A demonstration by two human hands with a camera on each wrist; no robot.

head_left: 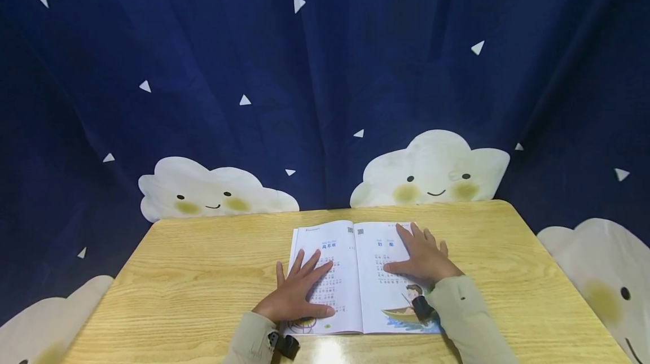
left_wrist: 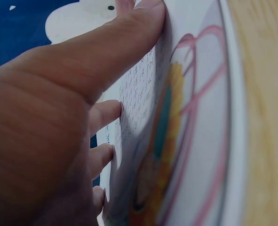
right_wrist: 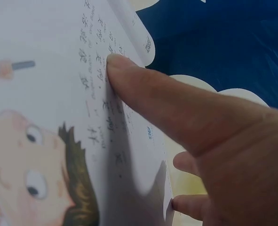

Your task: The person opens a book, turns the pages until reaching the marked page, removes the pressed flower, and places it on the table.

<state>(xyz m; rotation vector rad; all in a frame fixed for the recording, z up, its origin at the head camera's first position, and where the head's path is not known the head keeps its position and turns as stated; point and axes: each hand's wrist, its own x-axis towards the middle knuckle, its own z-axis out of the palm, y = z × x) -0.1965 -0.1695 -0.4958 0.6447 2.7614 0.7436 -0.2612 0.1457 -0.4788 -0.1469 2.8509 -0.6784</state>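
Pages of a thin illustrated children's book [head_left: 358, 273] lie spread open near the front middle of the pale wood-grain bench [head_left: 203, 273], and both hands press them flat. The left hand [head_left: 299, 290] rests on the left page with fingers straight and fanned, its thumb lying along the printed lines just above a colourful drawing at the page foot, as the left wrist view shows. The right hand [head_left: 424, 259] lies flat on the right page, fingers straight, thumb stretched across the text above the picture of a child in a boat; the right wrist view shows that thumb [right_wrist: 143, 89] touching the characters. Neither hand grips anything; the palms only bear down. The likely risk is the glossy paper sliding or creasing if either palm pushes sideways instead of straight down, and the pages could spring up at the spine if the pressure lifts unevenly. The smooth bench top could also let the whole book skate toward the near edge. A dark blue curtain with smiling white clouds [head_left: 431, 169] hangs behind.
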